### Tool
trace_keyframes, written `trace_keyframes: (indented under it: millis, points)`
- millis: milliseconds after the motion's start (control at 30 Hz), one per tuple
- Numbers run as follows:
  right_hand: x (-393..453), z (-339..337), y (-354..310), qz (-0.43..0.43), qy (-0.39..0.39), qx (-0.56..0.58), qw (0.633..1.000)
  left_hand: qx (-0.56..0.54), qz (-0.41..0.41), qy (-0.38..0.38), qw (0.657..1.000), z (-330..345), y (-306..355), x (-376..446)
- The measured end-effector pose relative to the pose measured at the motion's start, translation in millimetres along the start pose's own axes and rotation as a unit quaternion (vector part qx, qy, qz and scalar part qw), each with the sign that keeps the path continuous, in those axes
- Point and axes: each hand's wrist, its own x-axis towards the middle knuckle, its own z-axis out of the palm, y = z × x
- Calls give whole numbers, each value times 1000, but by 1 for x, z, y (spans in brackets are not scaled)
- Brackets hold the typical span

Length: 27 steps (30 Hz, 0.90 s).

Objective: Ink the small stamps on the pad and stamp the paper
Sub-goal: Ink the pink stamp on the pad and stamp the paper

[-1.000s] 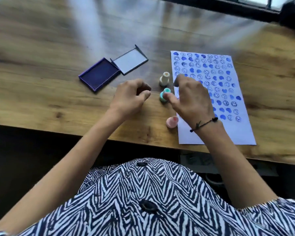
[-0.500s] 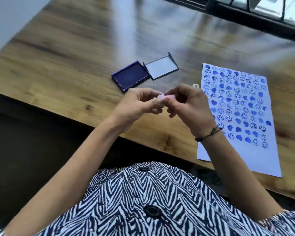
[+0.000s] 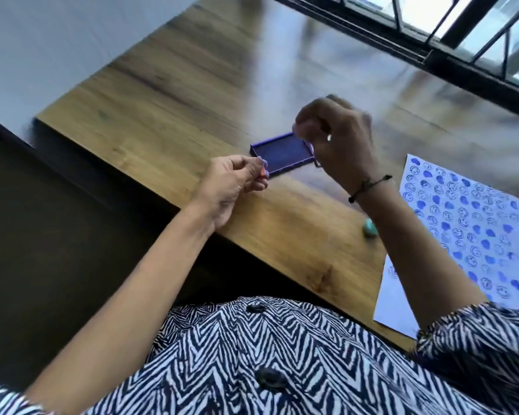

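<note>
The open ink pad, a dark blue tray, lies on the wooden table. My right hand hovers over its right end, fingers pinched on a small pale pink stamp that is blurred and mostly hidden. Just left of the pad, my left hand pinches a small pink piece, seemingly the stamp's cap. A teal stamp lies on the table beside my right forearm. At the right sits the white paper, covered with blue hearts and smiley prints.
The table's near edge runs diagonally just under my left wrist. A window frame with dark bars borders the table's far side. The pad's lid is hidden behind my right hand. The view is tilted and motion-blurred.
My hands have pulled apart: the right moved up and over the ink pad with the stamp, the left stayed low with the pink piece. The camera swung left and tilted.
</note>
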Motion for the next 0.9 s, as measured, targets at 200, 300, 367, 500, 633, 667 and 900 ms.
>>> trace_keyframes:
  millis: [200, 300, 367, 500, 633, 667, 900]
  points:
    - [18, 34, 33, -7, -146, -192, 970, 110, 109, 80, 985, 7, -26, 10]
    - [14, 35, 36, -27, -183, -167, 968, 133, 144, 106, 975, 7, -32, 13]
    - [29, 28, 34, -40, -202, -154, 966, 141, 156, 106, 972, 7, -36, 14]
    - [31, 32, 37, -57, -161, -172, 970, 149, 173, 118, 966, 4, -43, 17]
    - [16, 38, 40, -63, -199, -192, 959, 158, 178, 134, 962, 6, -44, 17]
    - [16, 35, 41, -72, -209, -210, 952, 159, 181, 134, 961, 6, -44, 16]
    - [33, 22, 34, -122, -304, -329, 886, 164, 188, 135, 959, 5, -39, 16]
